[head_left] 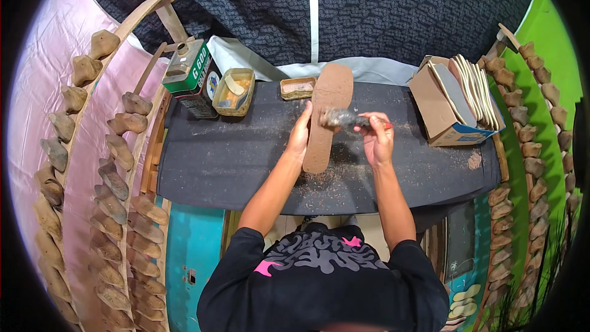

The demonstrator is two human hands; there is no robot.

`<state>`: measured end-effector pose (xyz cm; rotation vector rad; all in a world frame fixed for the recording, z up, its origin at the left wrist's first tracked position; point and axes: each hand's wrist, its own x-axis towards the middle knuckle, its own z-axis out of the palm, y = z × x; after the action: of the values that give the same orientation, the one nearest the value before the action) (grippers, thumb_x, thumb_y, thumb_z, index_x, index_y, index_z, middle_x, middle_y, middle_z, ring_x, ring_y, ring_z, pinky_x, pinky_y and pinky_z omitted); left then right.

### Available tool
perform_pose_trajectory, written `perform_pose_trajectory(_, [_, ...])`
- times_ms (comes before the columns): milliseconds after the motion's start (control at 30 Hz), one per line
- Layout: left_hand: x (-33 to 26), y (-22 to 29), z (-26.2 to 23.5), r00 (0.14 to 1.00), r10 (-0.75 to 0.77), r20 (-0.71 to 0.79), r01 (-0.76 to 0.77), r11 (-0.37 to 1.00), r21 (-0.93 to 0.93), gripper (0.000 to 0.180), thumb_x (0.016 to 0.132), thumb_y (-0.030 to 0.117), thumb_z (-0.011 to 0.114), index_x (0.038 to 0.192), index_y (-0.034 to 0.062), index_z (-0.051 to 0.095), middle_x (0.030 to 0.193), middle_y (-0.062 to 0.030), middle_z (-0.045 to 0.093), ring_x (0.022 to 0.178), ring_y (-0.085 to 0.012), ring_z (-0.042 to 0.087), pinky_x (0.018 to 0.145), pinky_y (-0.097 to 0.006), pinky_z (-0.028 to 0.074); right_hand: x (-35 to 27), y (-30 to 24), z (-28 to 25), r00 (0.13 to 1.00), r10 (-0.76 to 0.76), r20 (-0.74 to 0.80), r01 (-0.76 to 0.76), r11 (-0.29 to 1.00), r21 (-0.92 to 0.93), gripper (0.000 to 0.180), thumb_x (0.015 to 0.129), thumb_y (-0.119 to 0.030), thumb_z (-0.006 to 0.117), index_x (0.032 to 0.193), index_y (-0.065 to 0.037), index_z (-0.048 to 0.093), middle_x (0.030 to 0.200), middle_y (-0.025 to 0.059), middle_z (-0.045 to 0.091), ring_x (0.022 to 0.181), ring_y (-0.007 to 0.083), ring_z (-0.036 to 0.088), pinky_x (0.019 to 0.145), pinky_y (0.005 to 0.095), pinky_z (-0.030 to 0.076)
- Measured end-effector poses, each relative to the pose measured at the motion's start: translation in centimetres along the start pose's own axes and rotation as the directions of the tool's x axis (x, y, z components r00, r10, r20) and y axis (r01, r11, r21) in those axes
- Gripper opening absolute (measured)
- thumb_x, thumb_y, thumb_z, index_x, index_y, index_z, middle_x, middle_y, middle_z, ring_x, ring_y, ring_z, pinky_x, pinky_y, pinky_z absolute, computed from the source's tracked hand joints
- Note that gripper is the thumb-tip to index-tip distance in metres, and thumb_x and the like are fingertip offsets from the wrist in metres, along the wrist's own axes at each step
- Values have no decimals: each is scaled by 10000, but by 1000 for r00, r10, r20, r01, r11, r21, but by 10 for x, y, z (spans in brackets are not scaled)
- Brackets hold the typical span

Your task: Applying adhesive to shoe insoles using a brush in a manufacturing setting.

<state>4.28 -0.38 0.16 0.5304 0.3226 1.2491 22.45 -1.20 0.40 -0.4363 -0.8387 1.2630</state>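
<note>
A brown, sole-shaped piece (332, 86) stands tilted above the table, long and rounded at both ends. My left hand (299, 130) is closed on its left edge, partly hidden behind it. In my right hand (378, 139) is a dark grey brush (345, 117) with a bit of red showing at the handle end. The brush head lies across the middle of the sole and is smeared by motion. Brown crumbs are scattered over the dark table cloth (246, 172) around both hands.
Behind my left hand stand a green-and-black metal can (190, 80), a yellowish tub (232, 110) with a spatula-like tool, and a shallow box (297, 88). A cardboard box (439, 117) of pale soles stands at right. Racks of shoe lasts (110, 178) flank the table.
</note>
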Motion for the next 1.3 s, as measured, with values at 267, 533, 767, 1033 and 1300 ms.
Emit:
perform_pose_trajectory(267, [-4, 5, 0, 994, -104, 43, 104, 995, 5, 560, 961, 476, 370, 1306, 38, 424, 1234, -161, 531, 1038, -249, 590, 897, -405, 497, -8, -2, -14, 932, 209, 296, -191, 978, -89, 92, 881, -57, 519, 873, 11, 581, 912, 151, 614, 842, 218, 615, 623, 331, 562])
perform_pose_trajectory(533, [-4, 3, 5, 991, -131, -23, 130, 991, -37, 550, 959, 480, 368, 1310, 61, 426, 1219, -153, 536, 1062, -262, 579, 837, -423, 531, -12, 4, -14, 947, 222, 232, -211, 975, -71, 84, 876, -63, 543, 879, 11, 584, 909, 160, 626, 823, 218, 623, 625, 359, 564])
perform_pose_trajectory(767, [-6, -1, 19, 994, -113, 9, 113, 994, -10, 559, 951, 488, 383, 1307, 58, 421, 1203, -151, 539, 1050, -259, 577, 888, -427, 504, 9, -10, -11, 994, 59, 94, -57, 998, -19, 104, 895, -60, 521, 901, 17, 592, 922, 164, 635, 799, 222, 635, 638, 320, 567])
perform_pose_trajectory(1033, [-7, 7, 12, 993, -117, 1, 117, 993, -21, 596, 931, 511, 425, 1300, 43, 438, 1163, -163, 560, 1019, -257, 591, 889, -431, 492, -19, -5, -11, 938, 210, 277, -188, 977, -103, 120, 880, -73, 538, 915, 28, 592, 881, 163, 622, 781, 224, 623, 634, 348, 555])
perform_pose_trajectory(1300, [-6, 7, 11, 993, -116, 27, 118, 991, -68, 562, 949, 491, 387, 1304, 58, 430, 1185, -164, 545, 1032, -284, 589, 816, -404, 542, -19, -8, 4, 964, 181, 194, -164, 981, -99, 127, 888, -85, 544, 907, 33, 588, 913, 165, 635, 781, 215, 623, 651, 328, 544])
